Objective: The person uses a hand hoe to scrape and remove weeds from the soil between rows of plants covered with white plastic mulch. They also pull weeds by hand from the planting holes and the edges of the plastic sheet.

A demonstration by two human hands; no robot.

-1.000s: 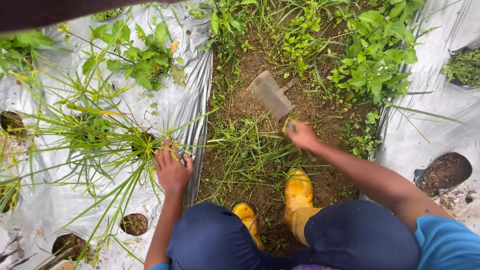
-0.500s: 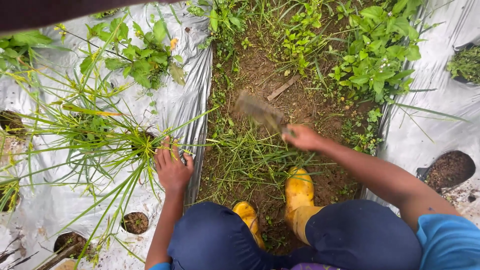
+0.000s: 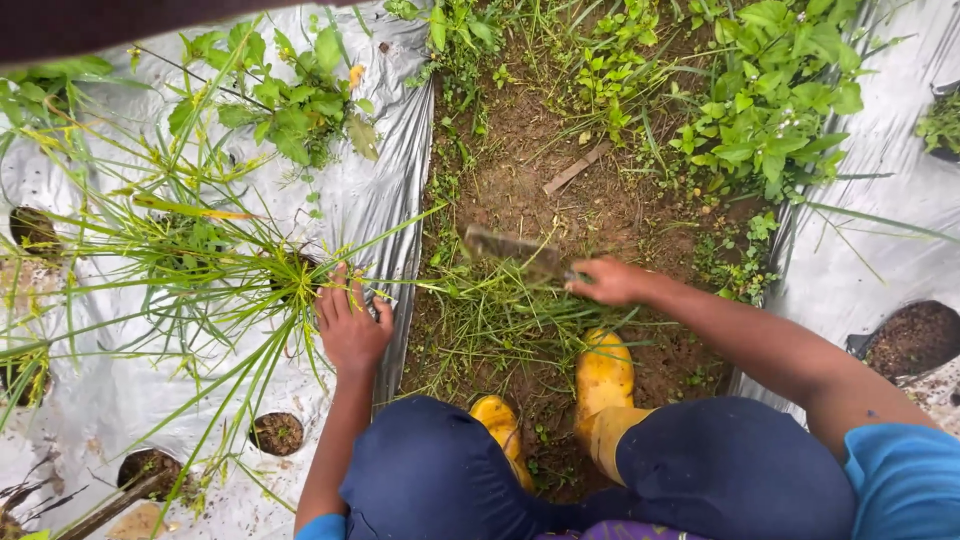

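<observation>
My right hand point(image 3: 607, 281) grips the handle of a short hoe with a flat muddy blade point(image 3: 512, 250). The blade is down at the soil, on cut grass point(image 3: 490, 310) in the furrow in front of my yellow boots point(image 3: 600, 375). My left hand point(image 3: 350, 325) rests flat on the silver plastic mulch point(image 3: 90, 400), fingers spread at the base of a clump of long grass point(image 3: 230, 265) growing from a hole in the sheet.
Silver mulch covers the beds on both sides of the soil furrow point(image 3: 520, 150). Leafy weeds point(image 3: 770, 100) stand at the far right of the furrow, another leafy plant point(image 3: 285, 100) at upper left. Planting holes with soil point(image 3: 905, 340) open in the sheets. A small stick point(image 3: 575, 168) lies ahead.
My right hand has swung the hoe down: its blade was raised and tilted a second ago and now lies low on the grass. My left hand has stayed in place.
</observation>
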